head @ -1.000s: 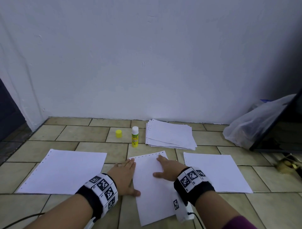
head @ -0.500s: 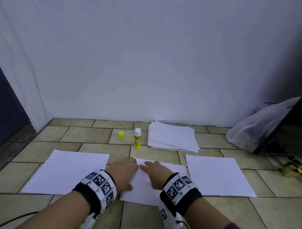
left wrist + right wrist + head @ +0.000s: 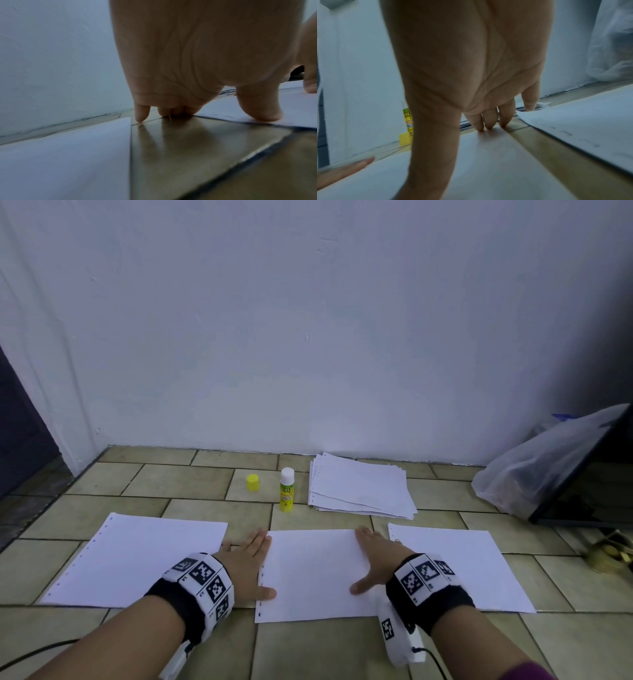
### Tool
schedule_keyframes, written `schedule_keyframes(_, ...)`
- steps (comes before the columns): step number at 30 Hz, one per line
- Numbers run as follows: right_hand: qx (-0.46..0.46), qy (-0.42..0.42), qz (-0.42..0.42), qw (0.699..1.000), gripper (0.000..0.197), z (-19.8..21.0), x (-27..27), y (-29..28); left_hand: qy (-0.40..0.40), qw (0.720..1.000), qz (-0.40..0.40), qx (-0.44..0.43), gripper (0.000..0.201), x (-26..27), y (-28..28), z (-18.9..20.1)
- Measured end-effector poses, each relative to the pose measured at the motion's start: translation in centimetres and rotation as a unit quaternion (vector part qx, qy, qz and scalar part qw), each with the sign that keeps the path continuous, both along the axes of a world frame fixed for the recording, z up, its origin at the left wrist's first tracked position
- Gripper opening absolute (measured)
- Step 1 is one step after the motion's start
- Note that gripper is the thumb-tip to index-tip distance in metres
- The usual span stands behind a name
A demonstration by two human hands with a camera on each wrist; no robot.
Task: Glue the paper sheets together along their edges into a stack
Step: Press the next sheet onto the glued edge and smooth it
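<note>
Three white sheets lie in a row on the tiled floor: a left sheet [image 3: 137,556], a middle sheet [image 3: 313,573] and a right sheet [image 3: 455,566]. My left hand [image 3: 248,563] lies flat at the middle sheet's left edge, its thumb [image 3: 260,108] pressing on the paper. My right hand [image 3: 375,559] lies flat on that sheet's right edge, fingertips [image 3: 488,125] on the paper. An uncapped glue stick [image 3: 286,489] stands behind the middle sheet, with its yellow cap [image 3: 252,482] to its left. A stack of loose sheets [image 3: 359,486] lies by the wall.
A white wall [image 3: 308,320] closes the back. A clear plastic bag [image 3: 541,467] and a dark panel [image 3: 596,474] sit at the right. A small brass-coloured object [image 3: 609,554] lies beside the right sheet. Dark doorway at far left.
The middle sheet has been turned from lengthwise to crosswise and squared between the side sheets. Both hands moved apart from its middle to its left and right edges.
</note>
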State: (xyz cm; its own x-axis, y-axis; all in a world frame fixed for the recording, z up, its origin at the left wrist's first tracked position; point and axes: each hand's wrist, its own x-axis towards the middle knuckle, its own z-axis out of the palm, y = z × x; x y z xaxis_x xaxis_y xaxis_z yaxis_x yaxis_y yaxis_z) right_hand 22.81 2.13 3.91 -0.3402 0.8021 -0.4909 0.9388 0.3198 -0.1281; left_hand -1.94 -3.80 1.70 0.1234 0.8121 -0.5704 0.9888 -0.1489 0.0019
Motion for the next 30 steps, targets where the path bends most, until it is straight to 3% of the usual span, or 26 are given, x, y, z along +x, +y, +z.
schedule_keyframes(6, 0.023, 0.039, -0.048, 0.998, 0.116, 0.1, 0.4, -0.2, -0.007, 1.000, 0.001, -0.008, 0.098, 0.1, 0.1, 0.2)
schedule_keyframes(10, 0.036, 0.071, -0.062, 0.995, 0.106, 0.3, 0.5, -0.1, -0.018, 1.000, 0.003, -0.025, 0.099, 0.1, 0.4, 0.2)
schedule_keyframes(13, 0.040, 0.174, -0.097, 0.979, 0.112, 0.1, 1.3, 0.2, -0.018, 0.999, 0.002, -0.032, 0.100, -0.1, 0.6, -0.1)
schedule_keyframes(15, 0.050, 0.266, -0.141, 0.952, 0.110, 0.3, 2.0, 0.4, -0.020, 0.999, 0.001, -0.034, 0.101, -0.2, 0.7, -0.2)
schedule_keyframes(18, 0.080, 0.360, -0.187, 0.911, 0.087, 0.6, 2.8, 0.4, -0.022, 0.999, -0.002, -0.036, 0.101, -0.2, 0.8, -0.3)
schedule_keyframes(20, 0.082, 0.381, -0.186, 0.902, 0.069, 0.5, 3.2, 0.1, -0.023, 0.999, -0.001, -0.035, 0.101, -0.3, 0.8, -0.3)
schedule_keyframes(26, 0.041, 0.373, -0.124, 0.918, 0.029, -0.4, 3.2, -1.9, -0.020, 0.999, -0.001, -0.034, 0.100, -0.3, 0.8, -0.3)
schedule_keyframes(30, 0.019, 0.326, -0.080, 0.942, 0.027, -0.5, 2.8, -2.4, -0.013, 0.999, 0.004, -0.030, 0.098, 0.1, 0.7, -0.2)
